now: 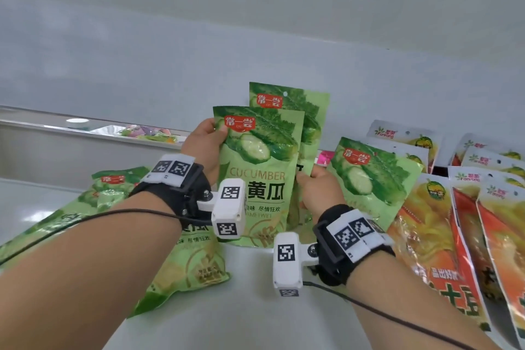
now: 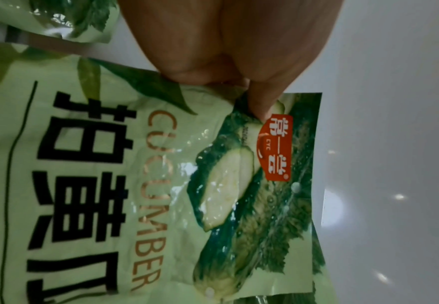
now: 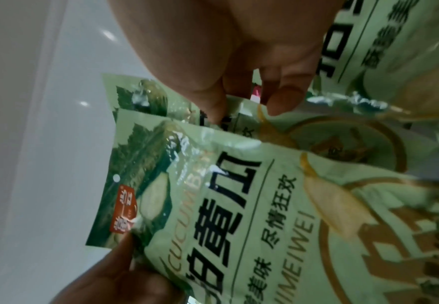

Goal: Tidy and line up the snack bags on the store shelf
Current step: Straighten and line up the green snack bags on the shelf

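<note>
Two green cucumber snack bags stand upright mid-shelf, the front bag [image 1: 260, 179] overlapping the rear bag [image 1: 308, 119]. My left hand [image 1: 208, 140] pinches the front bag's upper left edge, thumb on its face; the left wrist view shows this front bag [image 2: 161, 185] under the thumb. My right hand [image 1: 318, 189] grips the right edges of the two bags at mid height; the right wrist view shows its fingers on the rear bag [image 3: 161, 98] behind the front bag [image 3: 226, 195]. A third cucumber bag [image 1: 372, 176] leans at the right. Another cucumber bag [image 1: 110, 199] lies flat at the left.
Orange-and-yellow snack bags [image 1: 431, 236] lie overlapped in rows at the right, with more white-topped ones [image 1: 403, 133] behind. The white shelf surface [image 1: 241, 307] runs to the near edge. A lower grey ledge [image 1: 56, 133] with colourful packets sits far left.
</note>
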A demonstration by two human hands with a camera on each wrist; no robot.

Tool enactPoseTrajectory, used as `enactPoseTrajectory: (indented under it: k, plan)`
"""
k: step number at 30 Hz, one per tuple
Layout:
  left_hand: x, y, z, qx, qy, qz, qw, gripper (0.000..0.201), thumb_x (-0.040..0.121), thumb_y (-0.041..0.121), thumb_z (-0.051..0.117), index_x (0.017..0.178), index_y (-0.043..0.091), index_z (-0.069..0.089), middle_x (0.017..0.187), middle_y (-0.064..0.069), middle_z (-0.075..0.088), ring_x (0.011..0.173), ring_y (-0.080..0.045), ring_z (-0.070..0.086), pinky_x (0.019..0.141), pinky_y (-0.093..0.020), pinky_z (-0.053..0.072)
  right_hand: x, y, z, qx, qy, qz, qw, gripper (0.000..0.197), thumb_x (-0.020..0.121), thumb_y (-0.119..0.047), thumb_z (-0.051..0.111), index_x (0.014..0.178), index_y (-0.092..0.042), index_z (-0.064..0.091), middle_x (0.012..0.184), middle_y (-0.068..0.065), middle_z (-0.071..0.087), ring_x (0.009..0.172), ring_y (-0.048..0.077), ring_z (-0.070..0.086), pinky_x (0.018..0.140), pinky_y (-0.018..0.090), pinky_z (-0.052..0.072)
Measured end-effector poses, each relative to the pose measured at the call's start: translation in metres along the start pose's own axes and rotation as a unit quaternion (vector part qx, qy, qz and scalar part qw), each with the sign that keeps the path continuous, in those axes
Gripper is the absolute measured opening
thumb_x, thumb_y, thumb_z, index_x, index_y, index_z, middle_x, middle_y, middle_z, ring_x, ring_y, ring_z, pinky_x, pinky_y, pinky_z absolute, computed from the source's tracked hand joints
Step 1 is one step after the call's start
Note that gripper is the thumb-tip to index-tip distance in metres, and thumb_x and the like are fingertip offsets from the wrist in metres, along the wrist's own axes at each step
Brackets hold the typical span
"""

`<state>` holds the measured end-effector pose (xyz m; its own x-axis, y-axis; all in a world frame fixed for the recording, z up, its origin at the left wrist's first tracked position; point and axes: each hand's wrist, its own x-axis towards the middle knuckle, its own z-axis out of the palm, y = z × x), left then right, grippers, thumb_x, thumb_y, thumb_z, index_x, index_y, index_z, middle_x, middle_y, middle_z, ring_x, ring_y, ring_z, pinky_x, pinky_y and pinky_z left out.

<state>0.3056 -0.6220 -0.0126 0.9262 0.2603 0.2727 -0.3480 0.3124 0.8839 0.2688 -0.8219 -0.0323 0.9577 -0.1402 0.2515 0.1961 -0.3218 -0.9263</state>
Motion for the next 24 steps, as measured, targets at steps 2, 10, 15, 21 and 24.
enactPoseTrajectory:
  k: [2,10,15,21,24]
  plan:
    - [0.005,-0.002,-0.003,0.009,0.003,0.005,1.000,0.040,0.095,0.013,0.049,0.069,0.032,0.072,0.087,-0.006,0.075,0.082,-0.025,0.073,0.078,-0.047,0.056,0.007,0.001,0.012,0.006,-0.017,-0.006,1.000,0.031,0.095,-0.012,0.047,0.071,-0.029,0.058,0.072,-0.005,0.061,0.060,0.011,0.052,0.062,0.031,0.046]
    - [0.000,-0.022,-0.031,0.127,-0.025,-0.016,0.991,0.020,0.084,0.019,0.065,0.102,0.027,0.061,0.084,0.001,0.075,0.076,-0.020,0.072,0.074,-0.043,0.058,0.025,0.016,0.044,0.039,-0.057,0.045,0.997,0.029,0.092,-0.011,0.050,0.075,-0.029,0.066,0.090,-0.004,0.073,0.088,0.019,0.068,0.082,0.037,0.055]
    - [-0.013,-0.030,-0.043,0.222,-0.021,-0.032,0.974,0.027,0.083,0.014,0.067,0.098,0.034,0.057,0.099,-0.004,0.071,0.092,-0.038,0.068,0.078,-0.058,0.056,0.030,0.018,0.053,0.035,-0.096,0.073,0.992,0.030,0.090,-0.005,0.047,0.077,-0.027,0.064,0.081,-0.004,0.073,0.081,0.018,0.069,0.075,0.037,0.058]
    - [-0.017,-0.021,-0.044,0.382,-0.046,-0.011,0.923,0.042,0.090,0.022,0.062,0.129,0.029,0.048,0.101,0.005,0.070,0.087,-0.021,0.069,0.079,-0.037,0.055,0.031,0.012,0.052,0.036,-0.089,0.115,0.989,0.019,0.097,-0.013,0.041,0.100,-0.018,0.058,0.091,0.006,0.066,0.084,0.026,0.063,0.080,0.043,0.056]
    - [-0.025,-0.019,-0.044,0.373,-0.040,-0.016,0.927,0.057,0.092,0.018,0.059,0.143,0.023,0.036,0.112,0.002,0.068,0.090,-0.021,0.067,0.077,-0.034,0.054,0.028,0.010,0.041,0.070,-0.060,0.134,0.987,0.022,0.096,-0.010,0.042,0.114,-0.019,0.050,0.103,0.008,0.062,0.084,0.022,0.059,0.069,0.033,0.052]
